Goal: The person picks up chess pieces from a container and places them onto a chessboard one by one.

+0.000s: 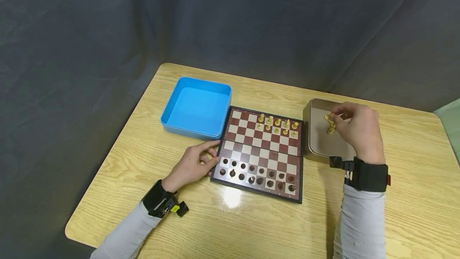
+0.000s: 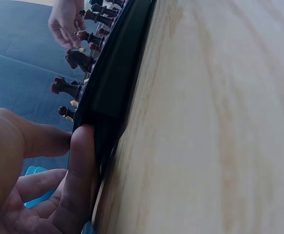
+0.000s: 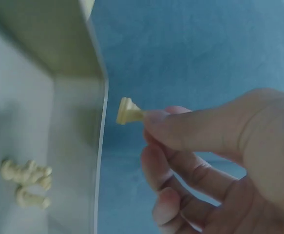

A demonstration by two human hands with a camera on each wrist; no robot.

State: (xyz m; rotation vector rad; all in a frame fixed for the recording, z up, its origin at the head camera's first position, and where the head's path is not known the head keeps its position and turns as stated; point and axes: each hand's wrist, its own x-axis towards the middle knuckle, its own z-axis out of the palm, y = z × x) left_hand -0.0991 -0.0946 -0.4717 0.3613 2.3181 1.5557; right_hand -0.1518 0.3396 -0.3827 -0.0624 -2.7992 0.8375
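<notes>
At the left edge of the chessboard (image 1: 251, 149), my left hand (image 1: 190, 166) grips the near corner area between thumb and fingers. In the left wrist view, a thumb and finger (image 2: 81, 165) meet at the board's black edge (image 2: 113, 92). My right hand (image 1: 360, 130) is over the metal tin (image 1: 325, 146), pinching a cream chess piece (image 3: 128, 113) between thumb and index finger. Its base points away from the fingertips, and its top is hidden by them. Several more cream pieces (image 3: 27, 180) lie on the tin's floor.
Dark chess pieces (image 1: 261, 171) fill two rows on the board's near side; several cream pieces (image 1: 278, 122) stand at its far right. A blue tray (image 1: 197, 107) sits beyond the left edge. A dark curtain (image 1: 230, 31) hangs behind the wooden table (image 1: 125, 163).
</notes>
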